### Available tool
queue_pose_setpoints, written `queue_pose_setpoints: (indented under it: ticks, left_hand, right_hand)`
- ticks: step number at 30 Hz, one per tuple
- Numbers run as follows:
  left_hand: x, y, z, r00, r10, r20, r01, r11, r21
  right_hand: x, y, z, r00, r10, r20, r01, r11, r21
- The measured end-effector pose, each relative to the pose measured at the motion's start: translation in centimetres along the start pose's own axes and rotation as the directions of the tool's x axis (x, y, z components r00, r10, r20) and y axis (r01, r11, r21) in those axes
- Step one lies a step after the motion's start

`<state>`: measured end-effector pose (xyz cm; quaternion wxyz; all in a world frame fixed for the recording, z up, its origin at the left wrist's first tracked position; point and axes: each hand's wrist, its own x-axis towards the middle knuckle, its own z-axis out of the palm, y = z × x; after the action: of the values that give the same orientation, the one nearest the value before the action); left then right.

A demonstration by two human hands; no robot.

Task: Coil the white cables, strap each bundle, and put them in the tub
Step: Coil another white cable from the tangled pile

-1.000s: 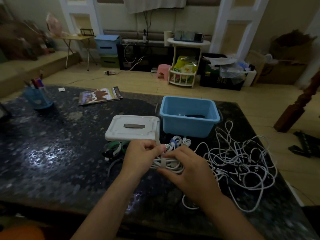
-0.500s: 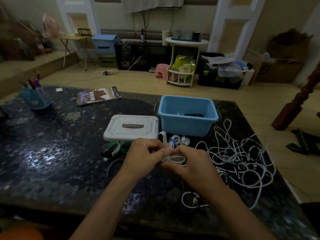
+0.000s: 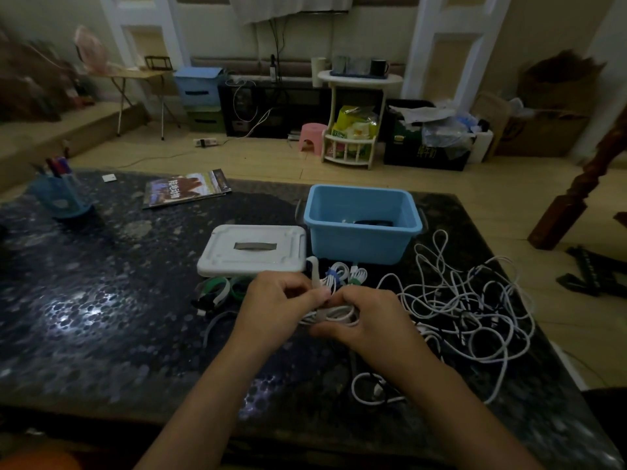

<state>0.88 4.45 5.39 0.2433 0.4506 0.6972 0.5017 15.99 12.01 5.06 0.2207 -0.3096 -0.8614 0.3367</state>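
Note:
Both hands meet over a coiled white cable bundle (image 3: 334, 315) at the table's near middle. My left hand (image 3: 271, 305) pinches a white strap (image 3: 315, 271) whose free end stands up above the bundle. My right hand (image 3: 368, 317) grips the bundle from the right, fingers curled round it. Just behind lie strapped white bundles (image 3: 346, 274) with blue and green ties. The blue tub (image 3: 361, 223) stands beyond them with something dark inside. A tangle of loose white cables (image 3: 468, 307) spreads to the right.
The tub's white lid (image 3: 252, 249) lies left of the tub. Spare straps (image 3: 217, 291) in green, white and black lie in front of the lid. A magazine (image 3: 186, 189) and a blue pen holder (image 3: 59, 196) sit at the far left of the dark table (image 3: 101, 300).
The hands drew closer together over the bundle and shifted slightly forward. The white strap now stands upright from my left hand's pinch.

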Motion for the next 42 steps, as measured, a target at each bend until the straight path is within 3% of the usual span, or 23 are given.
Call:
queue_pose_setpoints:
  ticks: [9,17,19,24,27,30,37,42]
  left_hand:
    - [-0.6,-0.1,0.3,0.986,0.165,0.006,-0.165,0.981,0.099]
    - [-0.3,0.1,-0.1,0.986,0.114,0.121,-0.125,0.988,0.092]
    - [-0.3,0.1,0.0,0.993,0.057,0.1,-0.066,0.993,0.093]
    - [0.2,-0.2,-0.4,0.993,-0.12,-0.002,0.12,0.989,-0.092]
    - [0.3,-0.2,-0.5,0.99,-0.14,0.003,0.139,0.978,-0.153]
    - [0.2,-0.2,-0.4,0.995,-0.098,0.011,0.098,0.992,-0.079]
    - [0.1,-0.7,-0.4,0.993,0.119,-0.003,-0.119,0.988,0.102]
    - [0.0,-0.4,-0.2,0.981,0.19,-0.037,-0.185,0.977,0.108]
  right_hand:
    - [0.4,0.2,0.0,0.989,0.138,0.045,-0.14,0.989,0.043]
    - [0.0,0.2,-0.5,0.972,0.231,0.039,-0.233,0.971,0.061]
    - [-0.1,0.3,-0.5,0.98,0.198,0.035,-0.201,0.972,0.12]
    - [-0.3,0.8,-0.3,0.994,-0.111,0.011,0.111,0.992,0.061]
    - [-0.5,0.9,-0.1,0.98,-0.186,-0.076,0.192,0.978,0.084]
    - [-0.4,0.7,0.2,0.972,-0.194,-0.129,0.21,0.97,0.125]
    - [0.1,1.2,0.9,0.992,-0.045,-0.119,0.076,0.96,0.268]
    - [0.4,1.4,1.3,0.996,0.019,-0.083,0.009,0.944,0.329]
